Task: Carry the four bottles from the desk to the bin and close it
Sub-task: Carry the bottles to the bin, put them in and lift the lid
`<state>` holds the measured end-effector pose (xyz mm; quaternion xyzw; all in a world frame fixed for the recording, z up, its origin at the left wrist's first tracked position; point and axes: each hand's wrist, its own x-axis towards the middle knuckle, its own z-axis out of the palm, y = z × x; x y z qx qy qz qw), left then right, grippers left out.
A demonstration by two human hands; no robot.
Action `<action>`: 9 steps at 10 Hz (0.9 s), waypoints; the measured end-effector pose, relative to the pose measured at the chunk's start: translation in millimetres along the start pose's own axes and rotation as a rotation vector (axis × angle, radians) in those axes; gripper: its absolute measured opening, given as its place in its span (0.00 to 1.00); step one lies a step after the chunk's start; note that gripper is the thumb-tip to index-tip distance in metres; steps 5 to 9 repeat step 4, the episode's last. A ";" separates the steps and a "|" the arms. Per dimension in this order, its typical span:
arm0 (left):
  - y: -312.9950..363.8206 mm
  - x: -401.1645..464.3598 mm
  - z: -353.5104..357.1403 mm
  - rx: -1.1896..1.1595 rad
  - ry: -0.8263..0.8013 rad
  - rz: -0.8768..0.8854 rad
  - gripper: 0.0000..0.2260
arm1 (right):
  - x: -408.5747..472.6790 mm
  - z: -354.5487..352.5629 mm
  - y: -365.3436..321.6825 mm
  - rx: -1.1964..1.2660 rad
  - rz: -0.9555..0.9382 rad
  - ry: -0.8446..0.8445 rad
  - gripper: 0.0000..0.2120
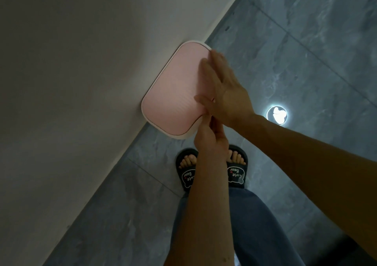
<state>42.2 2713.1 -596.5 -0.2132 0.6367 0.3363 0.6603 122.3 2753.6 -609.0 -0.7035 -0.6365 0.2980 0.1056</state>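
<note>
1. looking straight down at a pink lid lying flat and closed on the bin, its white rim showing along the 5 o'clock edge.
2. standing with the bin pushed against the pale wall, which is filling the 9 o'clock half of the view.
3. resting the right hand flat on the lid's 3 o'clock side, fingers stretched out and released, pointing toward 12 o'clock, thumb spread across the pink surface.
4. reaching the left hand up from 6 o'clock to the lid's near edge, fingers curled loosely and tucked under the right palm; cannot tell whether gripping the rim or only touching it.
5. holding nothing else in either hand; bottles not showing anywhere in the view.
6. standing on grey marbled floor tiles in black slippers printed "cute bear", toes pointing toward the bin, blue trouser legs at 6 o'clock.
7. catching a bright round reflection of a ceiling light on the floor at 3 o'clock, just beyond the right wrist.
</note>
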 end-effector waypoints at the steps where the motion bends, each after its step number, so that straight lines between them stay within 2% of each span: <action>1: 2.4 3.2 -6.7 -0.014 -0.024 -0.017 0.16 | 0.3 1.2 0.1 -0.022 0.005 -0.014 0.41; 2: 9.7 -4.4 -15.5 0.081 -0.074 0.016 0.17 | -2.6 -3.3 -2.6 -0.098 -0.013 -0.071 0.38; 3: 14.2 -27.0 -27.3 0.306 0.003 -0.020 0.08 | -8.3 -20.8 -10.0 -0.142 -0.031 -0.167 0.33; 4: 20.8 -58.6 -53.7 0.615 0.091 0.000 0.06 | -40.7 -49.7 -23.5 -0.141 0.005 -0.276 0.27; 9: 20.8 -58.6 -53.7 0.615 0.091 0.000 0.06 | -40.7 -49.7 -23.5 -0.141 0.005 -0.276 0.27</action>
